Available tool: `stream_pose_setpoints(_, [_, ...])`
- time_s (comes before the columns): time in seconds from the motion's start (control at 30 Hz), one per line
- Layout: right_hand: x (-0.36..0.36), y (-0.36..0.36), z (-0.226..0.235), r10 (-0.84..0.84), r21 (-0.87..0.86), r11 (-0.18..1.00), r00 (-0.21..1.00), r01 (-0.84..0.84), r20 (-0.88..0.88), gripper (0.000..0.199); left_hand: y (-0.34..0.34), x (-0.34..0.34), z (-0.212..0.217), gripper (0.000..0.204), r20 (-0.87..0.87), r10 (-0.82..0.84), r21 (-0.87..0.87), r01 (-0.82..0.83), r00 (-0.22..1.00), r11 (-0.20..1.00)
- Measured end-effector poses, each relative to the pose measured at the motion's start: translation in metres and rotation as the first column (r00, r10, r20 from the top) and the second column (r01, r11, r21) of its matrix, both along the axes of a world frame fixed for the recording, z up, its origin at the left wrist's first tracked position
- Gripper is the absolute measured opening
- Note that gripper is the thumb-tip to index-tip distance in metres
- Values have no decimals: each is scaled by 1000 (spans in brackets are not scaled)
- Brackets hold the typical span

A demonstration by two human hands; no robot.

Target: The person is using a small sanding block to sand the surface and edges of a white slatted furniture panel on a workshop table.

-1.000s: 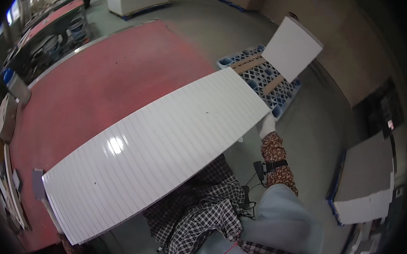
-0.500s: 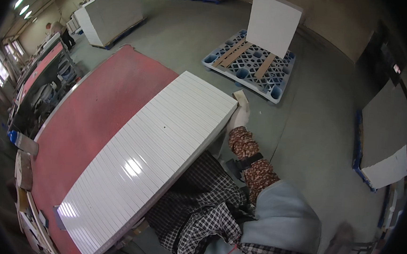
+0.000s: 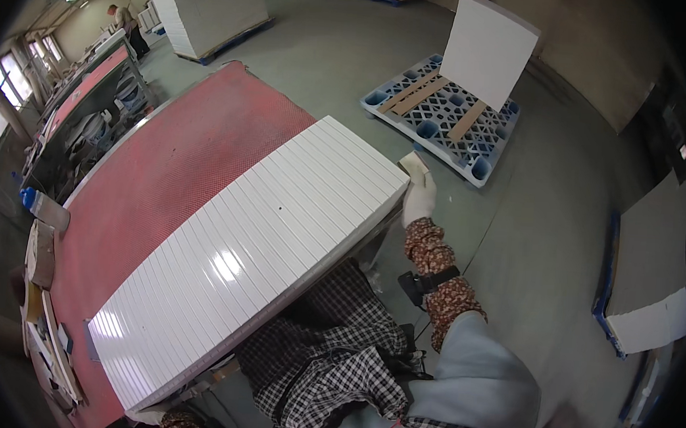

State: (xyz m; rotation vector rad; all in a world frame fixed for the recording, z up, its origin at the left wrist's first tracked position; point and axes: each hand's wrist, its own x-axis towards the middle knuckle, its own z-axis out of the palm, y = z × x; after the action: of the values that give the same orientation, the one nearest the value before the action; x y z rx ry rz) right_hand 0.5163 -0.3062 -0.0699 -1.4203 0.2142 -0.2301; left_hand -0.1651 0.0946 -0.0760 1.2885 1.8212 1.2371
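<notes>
A stack of narrow white glossy strips (image 3: 237,246), or a white board with close parallel grooves, lies across the red mesh-covered table (image 3: 205,133). My right hand (image 3: 420,197), in a white glove, is at its far right corner, closed around a small flat tan block (image 3: 415,164). The block is beside the corner; whether it touches the edge I cannot tell. At the near left corner, a bit of my left hand (image 3: 150,417) shows in a white glove under the edge; its fingers are hidden. A grey flat piece (image 3: 91,341) sticks out past the left end.
A blue-and-white plastic pallet (image 3: 420,129) bears a white stack (image 3: 491,53). More stacked pallets stand at right (image 3: 651,243) and far left (image 3: 218,14). On the table's left edge are a blue-capped bottle (image 3: 45,209) and scrap strips (image 3: 59,345). Far off, a person (image 3: 129,32) stands at another table.
The view has shifted, so the pallets sit further right. My left glove and sleeve have come into sight at the near corner. My right hand stays at the far corner with the tan block.
</notes>
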Motion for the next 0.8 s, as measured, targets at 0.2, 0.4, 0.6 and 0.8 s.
stream_pose_setpoints(0.2, [-28, -74, 118, 426, -456, 765, 888, -455, -171, 35, -24, 15, 55, 59, -42, 205, 390, -173, 978, 904])
stream_pose_setpoints(0.4, [-49, -69, 198, 595, -869, 84, 724, -488, -349, 30, -98, 136, 130, 69, -246, -137, 510, 248, 960, 823])
stream_pose_setpoints(0.6, [-44, -44, 209, 555, -895, -30, 738, -445, -385, 37, -155, 262, 166, 54, -667, -637, 87, 890, 386, 448])
stream_pose_setpoints(0.8, [-43, -40, 220, 600, -938, -111, 730, -328, -326, 37, -175, 334, 186, 49, -663, -749, -62, 997, -2, 52])
